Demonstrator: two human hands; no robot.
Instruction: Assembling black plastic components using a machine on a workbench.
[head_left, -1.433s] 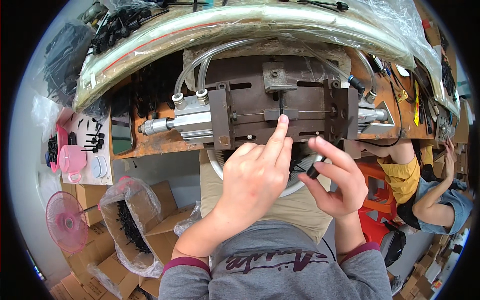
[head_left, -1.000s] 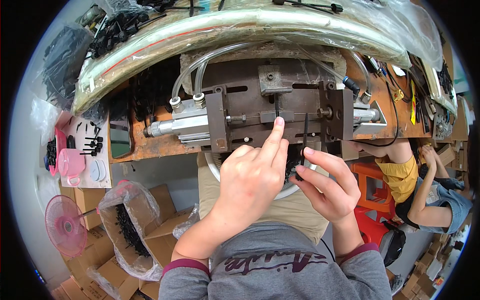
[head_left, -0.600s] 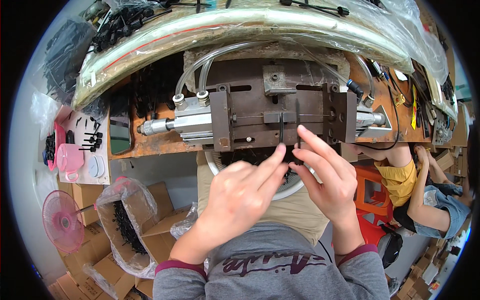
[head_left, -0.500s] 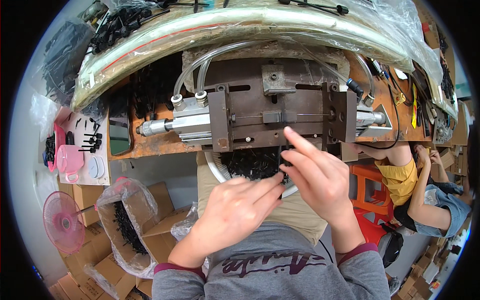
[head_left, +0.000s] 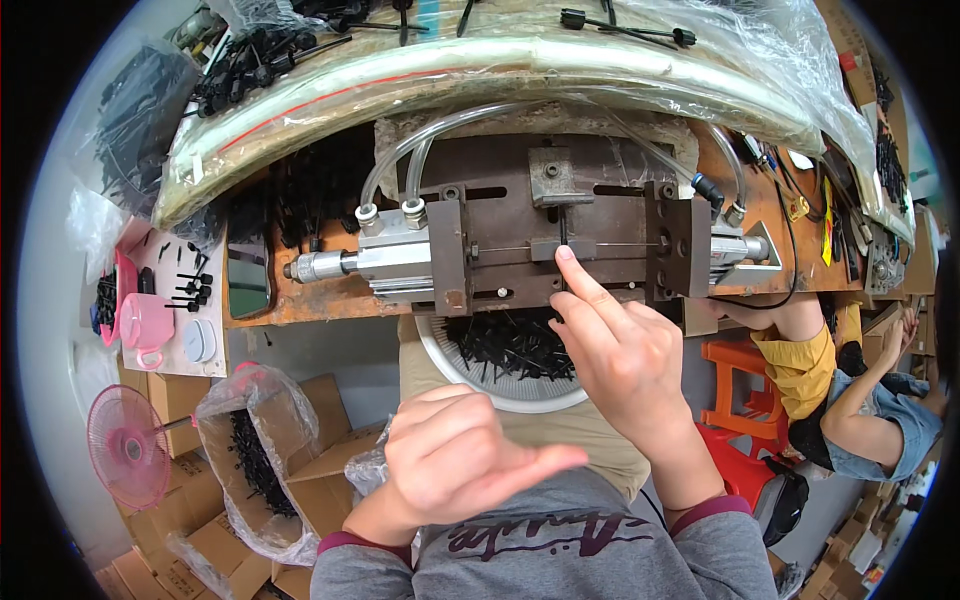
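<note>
At the steel fixture (head_left: 500, 215), the nearer right hand (head_left: 627, 352) is placed
Left hand (head_left: 450, 450) held well apart, fingers curled, thumb out; right index extended, others bent, any grip hidden in both; the slim black rod (head_left: 563, 222) is seen on the fixture, aligned straight away from that index tip

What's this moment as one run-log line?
right hand: index fingertip at black rod; left hand: fingers curled, thumb extended; white basket: black parts
</note>
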